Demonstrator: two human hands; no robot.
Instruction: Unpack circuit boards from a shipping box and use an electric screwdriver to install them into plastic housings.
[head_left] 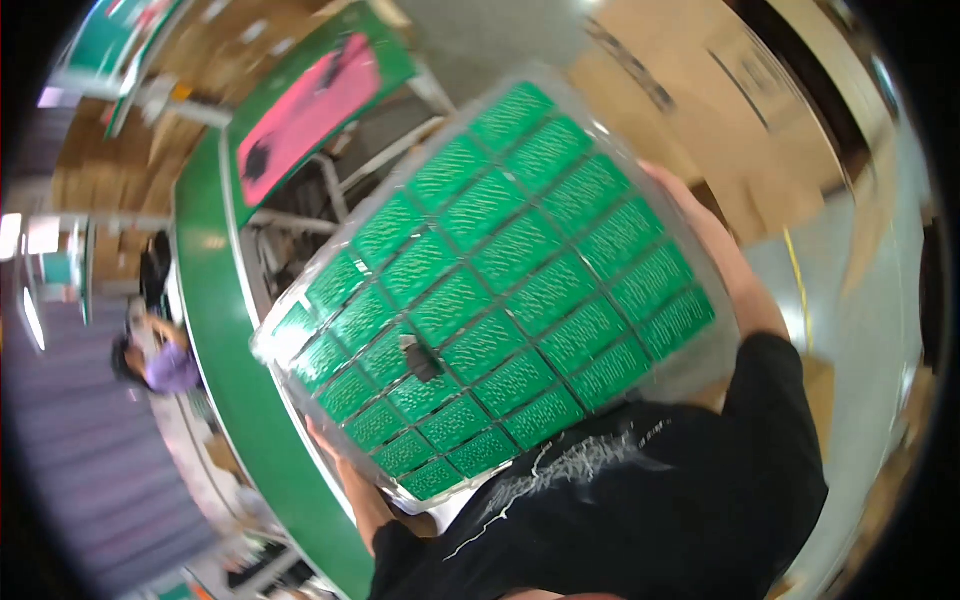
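Note:
A large clear plastic tray spans the middle of the view, tilted, with several green circuit boards lying in rows inside it. On top of the boards rests a small dark block with a light end; its kind is too blurred to make out. My left hand grips the tray's lower left edge, its fingers partly hidden beneath. At the upper right edge, my right hand is closed round the side, most of its fingers under the tray.
A long green workbench curves along the left. Beyond it, a person in a purple top sits at the far side. A pink mat lies on a green table at the back. Large cardboard boxes stand at the right.

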